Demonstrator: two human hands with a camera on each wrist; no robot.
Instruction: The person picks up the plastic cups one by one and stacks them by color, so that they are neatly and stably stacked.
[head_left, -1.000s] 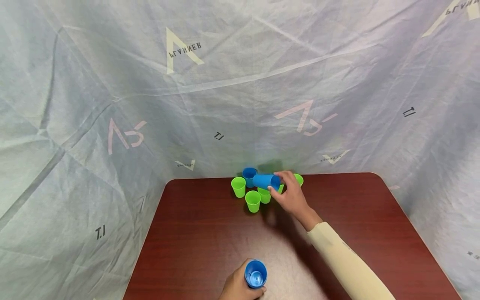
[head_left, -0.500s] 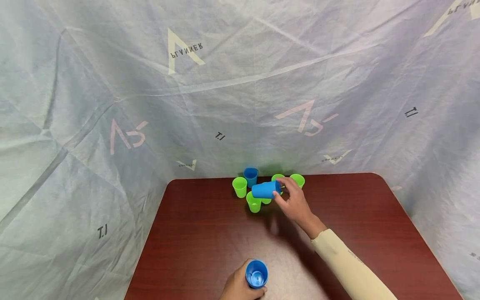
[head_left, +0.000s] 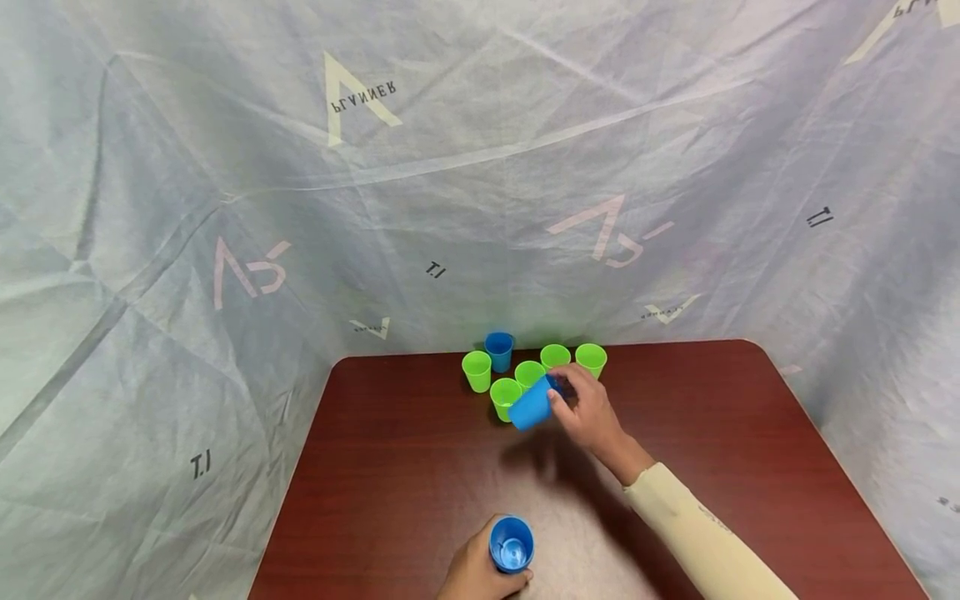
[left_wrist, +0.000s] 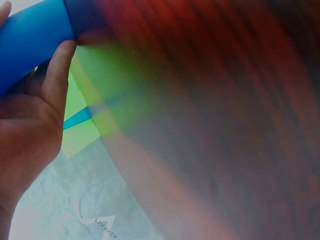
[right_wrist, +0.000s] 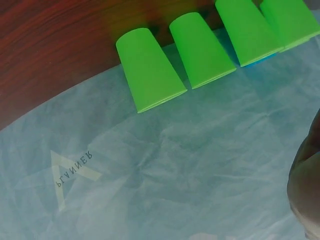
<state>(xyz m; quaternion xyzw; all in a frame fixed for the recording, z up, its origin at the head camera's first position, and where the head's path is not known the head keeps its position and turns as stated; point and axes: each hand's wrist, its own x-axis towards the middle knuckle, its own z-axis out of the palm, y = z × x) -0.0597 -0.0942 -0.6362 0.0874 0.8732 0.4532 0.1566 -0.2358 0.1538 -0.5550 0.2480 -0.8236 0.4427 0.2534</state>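
Near the front edge of the table, my left hand (head_left: 477, 562) grips a blue cup (head_left: 512, 543) upright, its mouth facing up. The same blue cup (left_wrist: 35, 40) shows at the upper left of the left wrist view, with the thumb against it. My right hand (head_left: 592, 414) holds another blue cup (head_left: 533, 404) by its rim end, tilted with its base down to the left. That cup hangs in front of the green cups (head_left: 529, 373) and partly covers one green cup (head_left: 504, 400). In the right wrist view only part of the right hand (right_wrist: 306, 185) shows.
Several green cups (head_left: 591, 358) stand upright at the back of the brown table (head_left: 390, 467), with a third blue cup (head_left: 498, 352) behind them. Grey printed cloth (head_left: 465, 208) hangs right behind the table and along both sides.
My right hand has come down and slightly nearer, and its blue cup has turned from lying level to base-down, away from the green cups. The left hand and its cup have stayed still.
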